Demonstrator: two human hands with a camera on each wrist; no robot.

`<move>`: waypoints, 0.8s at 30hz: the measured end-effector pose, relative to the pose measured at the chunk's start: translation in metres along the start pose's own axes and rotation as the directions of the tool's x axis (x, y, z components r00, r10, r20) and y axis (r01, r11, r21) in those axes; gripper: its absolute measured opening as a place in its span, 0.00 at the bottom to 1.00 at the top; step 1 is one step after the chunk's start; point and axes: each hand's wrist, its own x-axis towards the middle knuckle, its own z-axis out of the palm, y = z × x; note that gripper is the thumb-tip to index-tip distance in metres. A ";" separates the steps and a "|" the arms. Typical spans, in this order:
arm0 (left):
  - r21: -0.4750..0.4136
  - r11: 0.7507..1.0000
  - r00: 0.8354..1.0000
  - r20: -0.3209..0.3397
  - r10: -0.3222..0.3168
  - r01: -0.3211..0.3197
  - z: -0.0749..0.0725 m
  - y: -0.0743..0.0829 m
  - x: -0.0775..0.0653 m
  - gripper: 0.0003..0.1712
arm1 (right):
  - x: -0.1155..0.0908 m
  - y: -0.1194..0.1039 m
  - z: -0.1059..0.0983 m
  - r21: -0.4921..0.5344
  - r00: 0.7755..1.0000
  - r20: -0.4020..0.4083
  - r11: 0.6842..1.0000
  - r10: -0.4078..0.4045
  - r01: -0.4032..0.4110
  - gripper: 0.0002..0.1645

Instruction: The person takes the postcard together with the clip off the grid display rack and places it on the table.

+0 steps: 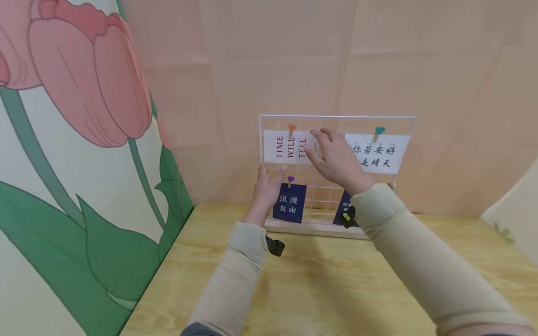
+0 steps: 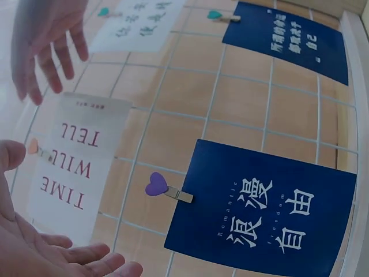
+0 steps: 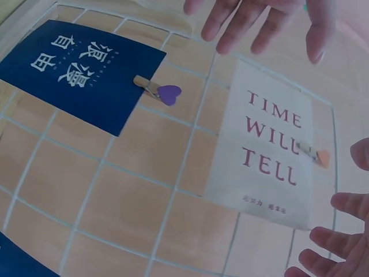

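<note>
The white card (image 1: 284, 148) hangs on the wire rack (image 1: 336, 116), long axis sideways, between the left hand (image 1: 267, 189) at its lower left and right hand (image 1: 338, 156) at its right end; both have loose fingers, gripping nothing.

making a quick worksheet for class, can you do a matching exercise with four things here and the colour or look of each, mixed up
Things:
1. TIME card
2. freedom card
3. grid
4. base

Looks:
A. pale wood
B. dark blue
C. white, red print
D. white wire

Pairs: 1-C, 2-B, 3-D, 4-A
</note>
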 end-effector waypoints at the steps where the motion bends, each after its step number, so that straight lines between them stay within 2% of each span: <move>1: -0.011 1.000 1.000 0.002 -0.007 0.007 0.000 0.000 0.001 0.49 | 0.002 -0.001 0.000 -0.008 1.000 -0.007 1.000 -0.005 0.005 0.36; 6: -0.084 0.996 0.999 0.003 -0.040 0.040 0.000 -0.001 0.003 0.46 | 0.014 -0.008 -0.002 0.006 1.000 0.000 1.000 -0.024 0.024 0.35; 9: -0.115 0.992 0.999 0.001 -0.045 0.045 0.000 -0.002 0.005 0.45 | 0.021 -0.011 -0.002 0.023 1.000 0.031 1.000 -0.002 0.001 0.36; 16: -0.166 0.986 1.000 0.017 -0.011 0.013 0.001 0.003 0.007 0.43 | 0.033 -0.019 -0.004 0.073 0.994 0.081 0.995 0.069 -0.075 0.37; 24: -0.180 0.984 1.000 0.007 0.016 -0.015 0.006 0.008 0.014 0.43 | 0.043 -0.020 -0.006 0.040 0.990 0.107 0.995 0.090 -0.095 0.35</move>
